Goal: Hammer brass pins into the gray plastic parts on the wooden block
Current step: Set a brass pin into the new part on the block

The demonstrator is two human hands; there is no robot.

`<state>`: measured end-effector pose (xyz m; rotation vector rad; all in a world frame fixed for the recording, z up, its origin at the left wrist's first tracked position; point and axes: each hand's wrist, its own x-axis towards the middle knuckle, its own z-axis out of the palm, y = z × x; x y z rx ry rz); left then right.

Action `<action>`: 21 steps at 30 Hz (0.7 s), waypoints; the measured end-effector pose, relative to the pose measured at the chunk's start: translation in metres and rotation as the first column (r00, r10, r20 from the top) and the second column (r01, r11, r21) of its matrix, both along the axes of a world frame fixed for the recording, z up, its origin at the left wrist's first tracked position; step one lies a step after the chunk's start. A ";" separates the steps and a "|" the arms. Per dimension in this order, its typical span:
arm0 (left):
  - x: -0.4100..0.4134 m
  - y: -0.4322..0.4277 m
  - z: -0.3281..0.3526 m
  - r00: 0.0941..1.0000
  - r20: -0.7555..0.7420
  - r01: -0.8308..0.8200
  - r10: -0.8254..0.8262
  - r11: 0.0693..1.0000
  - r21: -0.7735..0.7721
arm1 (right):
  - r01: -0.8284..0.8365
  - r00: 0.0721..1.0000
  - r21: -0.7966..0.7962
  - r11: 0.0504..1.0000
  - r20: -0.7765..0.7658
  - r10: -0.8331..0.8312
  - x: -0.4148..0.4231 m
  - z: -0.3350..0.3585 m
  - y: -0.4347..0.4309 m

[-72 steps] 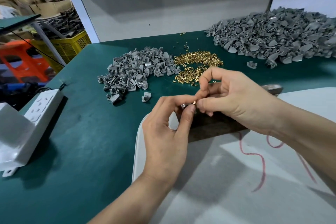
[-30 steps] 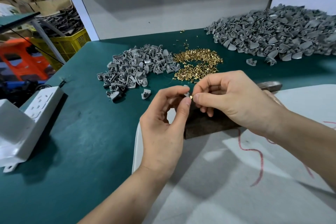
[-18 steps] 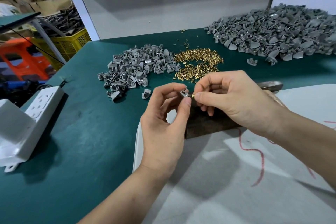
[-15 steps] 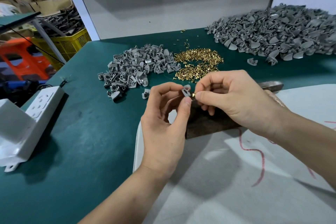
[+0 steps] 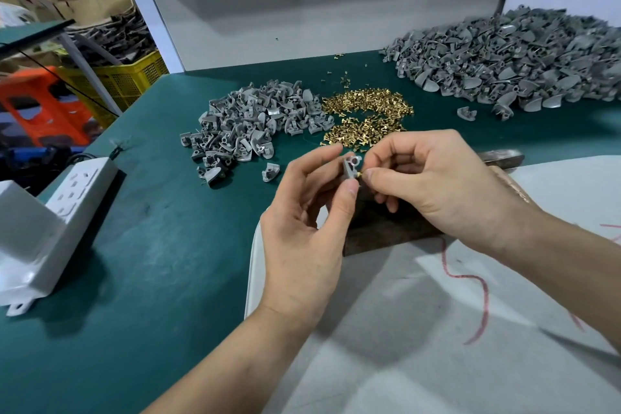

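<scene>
My left hand (image 5: 302,228) pinches a small gray plastic part (image 5: 350,167) between thumb and forefinger, held up above the dark wooden block (image 5: 386,228). My right hand (image 5: 433,185) pinches a brass pin (image 5: 360,174) at its fingertips, and the pin's tip touches the side of the part. The block lies beneath both hands, mostly hidden by them. A heap of brass pins (image 5: 366,116) lies on the green table behind my hands. The hammer's metal head (image 5: 502,158) shows just past my right hand.
A small pile of gray parts (image 5: 245,126) sits left of the pins, and a large pile (image 5: 524,57) fills the back right. A white power strip (image 5: 50,222) lies at the left edge. A gray sheet (image 5: 437,329) covers the near table.
My left hand has turned the gray part upright and raised it slightly, so more of it shows. My right hand keeps the pin against it.
</scene>
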<state>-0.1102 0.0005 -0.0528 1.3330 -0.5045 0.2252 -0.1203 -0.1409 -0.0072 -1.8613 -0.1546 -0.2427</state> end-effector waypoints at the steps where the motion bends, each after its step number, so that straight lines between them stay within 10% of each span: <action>1: 0.000 0.000 0.000 1.000 0.000 -0.008 0.008 1.000 0.009 | 0.000 1.000 0.001 1.000 0.001 0.000 0.000 0.000 0.000; 21: 0.001 -0.001 0.000 0.999 -0.045 0.002 -0.003 1.000 -0.022 | 0.049 0.998 0.013 0.999 0.029 -0.049 -0.002 -0.001 0.003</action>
